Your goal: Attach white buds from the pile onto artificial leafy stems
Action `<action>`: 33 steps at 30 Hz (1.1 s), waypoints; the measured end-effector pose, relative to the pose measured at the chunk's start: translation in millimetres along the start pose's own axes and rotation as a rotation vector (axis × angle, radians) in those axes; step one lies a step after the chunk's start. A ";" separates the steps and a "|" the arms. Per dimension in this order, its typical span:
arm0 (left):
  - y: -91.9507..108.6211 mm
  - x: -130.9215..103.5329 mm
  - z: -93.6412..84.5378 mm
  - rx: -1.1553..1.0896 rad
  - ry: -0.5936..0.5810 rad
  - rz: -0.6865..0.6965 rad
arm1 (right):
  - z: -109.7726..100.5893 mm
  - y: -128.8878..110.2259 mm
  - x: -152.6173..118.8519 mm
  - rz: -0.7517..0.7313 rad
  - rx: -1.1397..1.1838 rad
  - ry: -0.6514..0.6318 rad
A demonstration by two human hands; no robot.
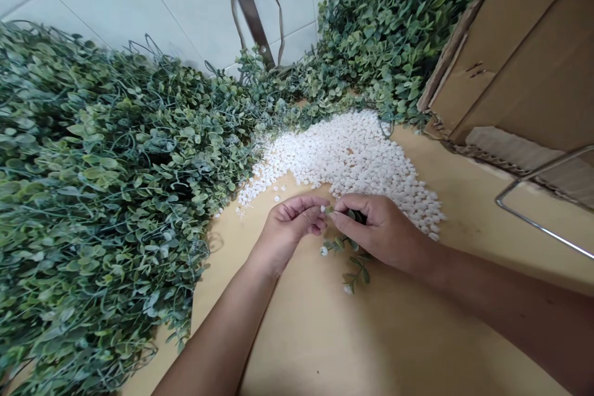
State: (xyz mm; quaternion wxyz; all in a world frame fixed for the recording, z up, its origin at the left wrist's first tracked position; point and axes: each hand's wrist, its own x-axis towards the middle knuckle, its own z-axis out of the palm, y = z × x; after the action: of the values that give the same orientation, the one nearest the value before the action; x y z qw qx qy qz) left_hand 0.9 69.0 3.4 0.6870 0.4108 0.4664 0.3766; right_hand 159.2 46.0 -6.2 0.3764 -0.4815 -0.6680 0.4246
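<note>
On our tan table (306, 346), the bank of leafy stems (106, 198) spreads left of the white heap (362, 158), and the cardboard box (524, 68) stands to its right; both seem set aside so we can reach the heap. On the heap's near side, our right hand (378, 226) and left hand (297, 218) nearly meet. Right thumb and forefinger close on a leafy sprig (362, 272), apparently to steady its tip, while its branches hang nearer us than the heap. Left fingertips pinch a white floret (323, 209), probably because it is so small.
</note>
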 end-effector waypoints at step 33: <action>1.3 2.0 0.8 0.119 0.040 0.003 | 1.2 0.4 2.8 0.092 -0.006 -0.016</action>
State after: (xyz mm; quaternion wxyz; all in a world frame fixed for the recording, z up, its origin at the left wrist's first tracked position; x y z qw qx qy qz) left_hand 2.0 71.2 4.2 0.6513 0.4439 0.5011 0.3573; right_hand 157.6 48.5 -6.8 0.3499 -0.5092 -0.6494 0.4434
